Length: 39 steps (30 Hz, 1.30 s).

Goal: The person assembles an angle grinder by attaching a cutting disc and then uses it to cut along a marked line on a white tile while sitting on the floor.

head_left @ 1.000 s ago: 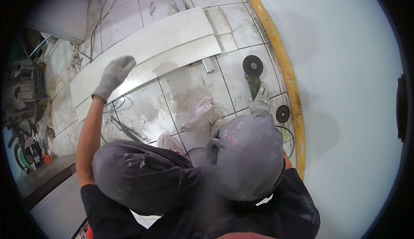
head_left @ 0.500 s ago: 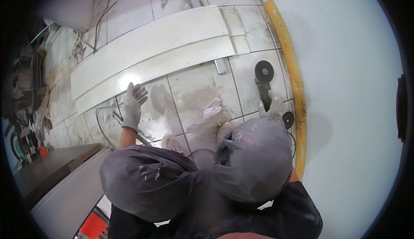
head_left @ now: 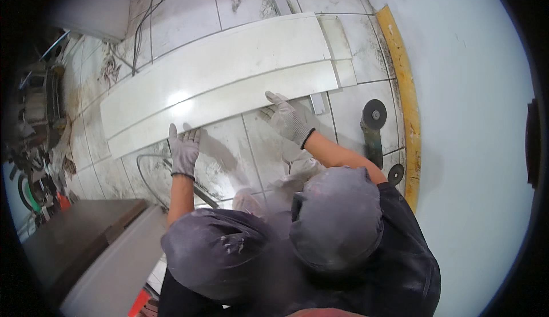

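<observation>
A long white panel (head_left: 240, 92) lies at a slant on the tiled floor, along the near side of a wider white panel (head_left: 229, 51). At its near edge, left of the middle, my gloved left hand (head_left: 185, 148) has its fingers stretched and apart, fingertips at the edge and thumb upright. Farther right along that edge, my gloved right hand (head_left: 286, 120) has its thumb over the panel's top and its fingers curled at the edge. To the right, an angle grinder (head_left: 373, 137) with a dark disc lies on the floor.
A loose dark disc (head_left: 395, 173) lies near the grinder, by a yellow strip (head_left: 403, 100) along the pale wall (head_left: 469, 117). A short metal profile (head_left: 317, 104) touches the panels' near side. Cables (head_left: 138, 40) run at the far left; clutter (head_left: 43, 145) and a brown-topped box (head_left: 86, 231) stand left.
My right hand has left the angle grinder and come left onto the narrow panel's near edge. My left hand has turned from palm-up to the same edge. The view has shifted slightly.
</observation>
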Tool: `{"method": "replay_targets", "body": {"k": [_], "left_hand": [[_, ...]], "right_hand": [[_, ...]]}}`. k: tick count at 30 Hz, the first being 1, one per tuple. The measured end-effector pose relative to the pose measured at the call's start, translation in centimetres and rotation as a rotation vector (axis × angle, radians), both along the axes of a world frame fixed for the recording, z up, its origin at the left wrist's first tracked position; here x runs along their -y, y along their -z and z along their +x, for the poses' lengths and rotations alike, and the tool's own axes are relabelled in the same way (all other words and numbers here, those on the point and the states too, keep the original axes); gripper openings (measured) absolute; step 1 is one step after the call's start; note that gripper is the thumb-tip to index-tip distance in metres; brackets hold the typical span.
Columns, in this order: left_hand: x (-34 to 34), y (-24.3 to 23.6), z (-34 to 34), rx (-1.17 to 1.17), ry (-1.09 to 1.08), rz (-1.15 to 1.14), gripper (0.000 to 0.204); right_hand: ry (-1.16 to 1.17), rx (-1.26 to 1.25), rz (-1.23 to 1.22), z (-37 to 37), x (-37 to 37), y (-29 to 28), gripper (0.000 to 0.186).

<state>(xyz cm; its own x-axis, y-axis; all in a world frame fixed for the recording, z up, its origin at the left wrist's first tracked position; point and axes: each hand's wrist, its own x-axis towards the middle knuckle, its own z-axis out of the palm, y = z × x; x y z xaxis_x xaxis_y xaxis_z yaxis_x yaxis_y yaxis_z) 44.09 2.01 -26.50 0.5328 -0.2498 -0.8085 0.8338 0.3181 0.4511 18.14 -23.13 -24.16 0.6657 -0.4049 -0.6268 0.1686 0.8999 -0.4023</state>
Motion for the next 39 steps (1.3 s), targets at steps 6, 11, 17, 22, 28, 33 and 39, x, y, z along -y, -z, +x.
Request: {"method": "replay_targets", "body": {"k": [6,11,17,22,28,33,39], "left_hand": [[0.9,1.4,1.3,-0.138,-0.171,-0.027,0.044],[2.4,-2.1,3.1,-0.040,-0.097,-0.085,0.020],[2.3,-12.2,5.1,-0.056,-0.223,-0.058,0.020],[-1.1,-23.0,1.0,-0.189,-0.078,-0.379,0.033],[0.4,-39.8,-7.8,-0.065,0.027,-0.175,0.049],[1.3,-55.1,-12.7,-0.313,0.056,-0.317,0.058],[3.0,-66.4,-15.2,-0.599,0.194,-0.161,0.066]], "right_hand": [[0.201,0.032,0.137,2.1,1.1,1.9,0.042],[-0.344,-0.489,-1.186,1.7,2.0,-3.5,0.038],[-0.273,-0.289,-0.770,4.9,2.6,-18.8,0.039],[-0.280,-0.264,-1.002,4.4,1.1,-40.1,0.038],[-0.418,-0.585,-0.556,0.2,-0.6,-66.0,0.061],[-0.255,-0.535,-0.629,-5.5,-4.2,-81.2,0.046],[-0.014,-0.722,-0.936,-11.3,-10.1,-95.9,0.047]]}}
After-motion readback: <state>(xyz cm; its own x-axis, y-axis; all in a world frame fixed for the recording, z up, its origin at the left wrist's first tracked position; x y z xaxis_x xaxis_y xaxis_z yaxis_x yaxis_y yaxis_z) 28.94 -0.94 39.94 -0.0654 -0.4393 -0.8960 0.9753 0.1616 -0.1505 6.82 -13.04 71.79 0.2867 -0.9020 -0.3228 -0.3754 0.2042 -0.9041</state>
